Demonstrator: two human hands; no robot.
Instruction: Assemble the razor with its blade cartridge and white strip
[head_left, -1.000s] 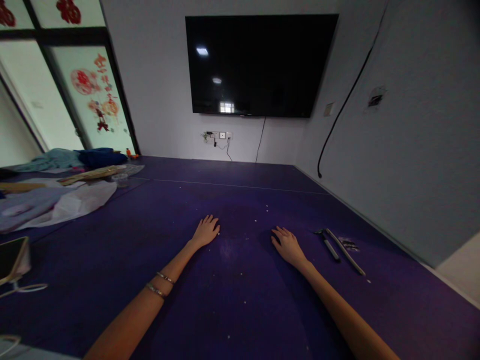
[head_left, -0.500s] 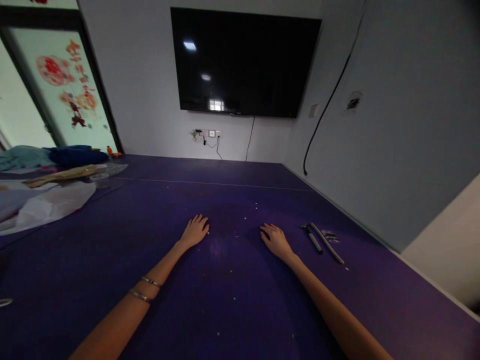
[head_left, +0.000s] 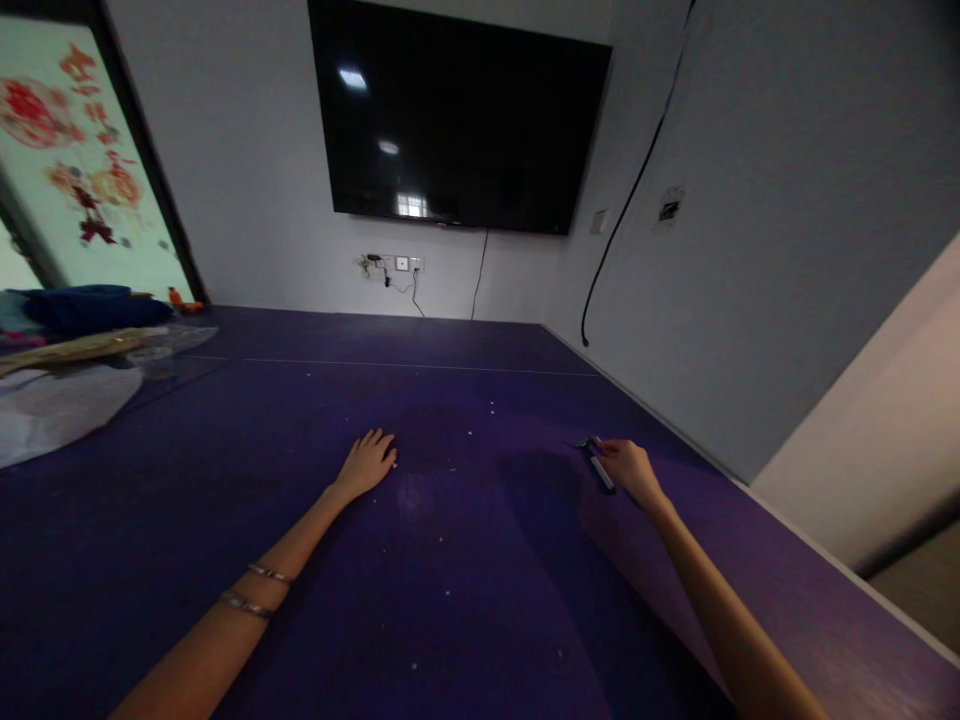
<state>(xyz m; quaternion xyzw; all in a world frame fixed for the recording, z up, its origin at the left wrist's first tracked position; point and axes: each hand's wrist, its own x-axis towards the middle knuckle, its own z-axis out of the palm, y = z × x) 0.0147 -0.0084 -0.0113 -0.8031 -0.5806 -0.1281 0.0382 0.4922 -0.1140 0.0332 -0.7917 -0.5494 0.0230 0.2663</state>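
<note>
My left hand (head_left: 366, 462) lies flat on the purple tabletop (head_left: 315, 560), palm down with fingers spread, holding nothing. Two bracelets (head_left: 251, 606) circle that forearm. Over on the right, my right hand (head_left: 630, 468) is closed, its fingers pinched together at the upper end of a grey curved tube (head_left: 596, 442). Most of the tube is hidden under the hand. Just left of those fingers lies a small hammer-like tool (head_left: 602, 474) with a dark head and a grey and black handle.
Small white specks (head_left: 441, 540) dot the tabletop. White sheeting (head_left: 67, 410), a clear plastic cup (head_left: 154, 362) and blue cloth (head_left: 90, 308) lie at the far left. A black cable (head_left: 626, 205) hangs down the right wall. A television (head_left: 465, 120) is mounted at the back.
My right hand has moved right from the bare tabletop to the tools, its fingers closing at the curved tube. The view has turned slightly right. My left hand stays put on the surface.
</note>
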